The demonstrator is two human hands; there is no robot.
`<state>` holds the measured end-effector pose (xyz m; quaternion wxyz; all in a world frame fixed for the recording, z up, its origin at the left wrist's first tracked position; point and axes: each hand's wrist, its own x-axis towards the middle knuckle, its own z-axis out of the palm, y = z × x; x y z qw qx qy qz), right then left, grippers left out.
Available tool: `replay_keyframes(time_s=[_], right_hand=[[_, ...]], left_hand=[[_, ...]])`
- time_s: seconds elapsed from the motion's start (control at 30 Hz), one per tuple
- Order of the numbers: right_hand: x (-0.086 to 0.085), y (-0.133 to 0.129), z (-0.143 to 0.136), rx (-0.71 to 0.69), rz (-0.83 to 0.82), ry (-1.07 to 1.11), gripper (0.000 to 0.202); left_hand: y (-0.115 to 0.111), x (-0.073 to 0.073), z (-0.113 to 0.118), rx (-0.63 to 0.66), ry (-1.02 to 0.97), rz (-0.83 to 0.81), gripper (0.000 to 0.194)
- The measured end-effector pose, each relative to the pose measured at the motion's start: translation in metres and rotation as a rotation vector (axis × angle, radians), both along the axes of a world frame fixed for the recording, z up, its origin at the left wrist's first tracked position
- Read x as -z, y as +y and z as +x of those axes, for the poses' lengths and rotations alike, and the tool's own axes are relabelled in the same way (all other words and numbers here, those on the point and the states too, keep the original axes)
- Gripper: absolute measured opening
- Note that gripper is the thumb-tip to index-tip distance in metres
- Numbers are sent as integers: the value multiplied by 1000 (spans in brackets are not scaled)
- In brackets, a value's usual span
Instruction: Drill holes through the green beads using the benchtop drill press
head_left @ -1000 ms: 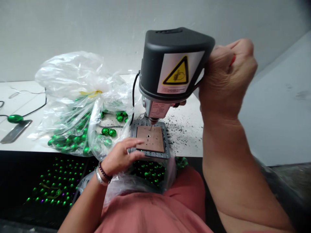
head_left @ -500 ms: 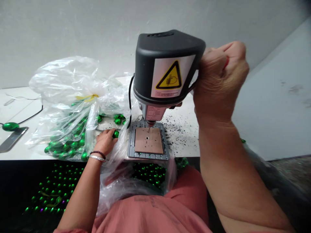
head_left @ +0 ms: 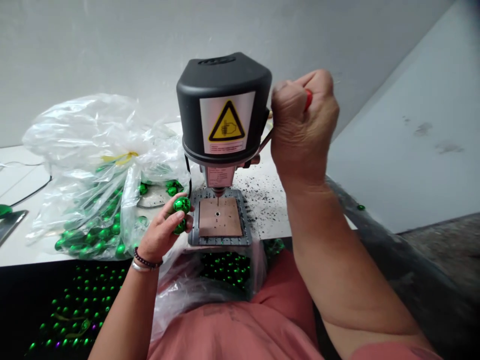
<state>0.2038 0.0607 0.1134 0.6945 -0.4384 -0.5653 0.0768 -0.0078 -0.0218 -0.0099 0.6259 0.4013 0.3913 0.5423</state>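
A small black bench drill press [head_left: 224, 107] stands on the white table, its bit above a brown pad [head_left: 219, 217] with a hole in it, set on the grey base. My right hand [head_left: 302, 127] is closed around the red-tipped lever at the drill's right side. My left hand [head_left: 162, 231] holds shiny green balls [head_left: 182, 205] just left of the base, one on top and another lower in the fingers.
A clear plastic bag [head_left: 93, 165] full of green balls lies left of the drill. Another open bag with green balls [head_left: 225, 265] hangs below the table edge over my lap. Dark shavings [head_left: 262, 187] are scattered right of the base. A grey wall panel slants at the right.
My left hand left the pad, reached into the bag's mouth, and now has come up holding green balls beside the base. My right hand stayed on the lever.
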Motion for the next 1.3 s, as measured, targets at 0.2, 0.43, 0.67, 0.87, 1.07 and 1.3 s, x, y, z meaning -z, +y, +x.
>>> replay_keyframes(time_s=[0.2,0.43,0.67,0.87,1.07,1.3], right_hand=[[-1,-2,1,9,-29,-29,28],[0,-3,1,-9,-19,-16,31],[1,-3,2,-16,29,-21,29],[2,-3,2,-33,25,-4,29],[2,-3,3,-37,10,3,30],[3,-4,3,-26,14,-12,29]], left_hand=[[1,10,25,56,-183,-145,54],[3,11,40,37,309,-44,57],[0,13,38,65,708,54,46],[3,16,37,-4,252,-88,43],[7,12,39,-38,36,-240,48],[14,13,41,-95,197,-230,51]])
